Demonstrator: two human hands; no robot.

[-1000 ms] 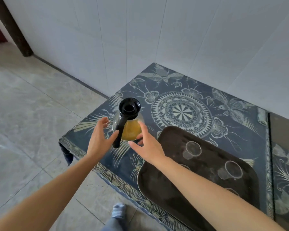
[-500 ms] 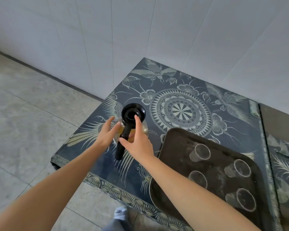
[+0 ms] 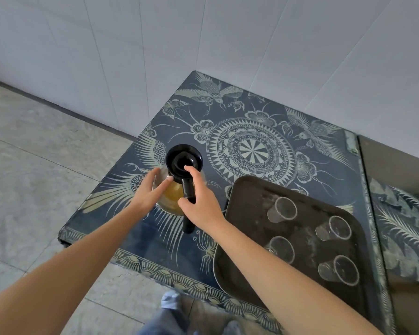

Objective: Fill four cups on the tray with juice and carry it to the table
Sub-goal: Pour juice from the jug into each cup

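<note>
A glass jug (image 3: 172, 198) with orange juice, a black lid and a black handle stands on the patterned table (image 3: 252, 110), left of a dark tray (image 3: 247, 199). Several empty clear cups stand on the tray, the nearest to the jug being one cup (image 3: 282, 210). My left hand (image 3: 149, 193) lies with straight fingers against the jug's glass side. My right hand (image 3: 202, 205) wraps the handle, thumb on its left side, with the index finger stretched onto the lid.
The table stands in a corner against a white tiled wall (image 3: 228, 39). Its left and near edges drop to a grey tiled floor (image 3: 34, 165). A second patterned surface (image 3: 402, 228) adjoins on the right. My feet show below the near edge.
Both hands moved forward onto the jug: the left now touches the glass, and the right came down over the handle and lid. The view shifted right, showing more of the tray.
</note>
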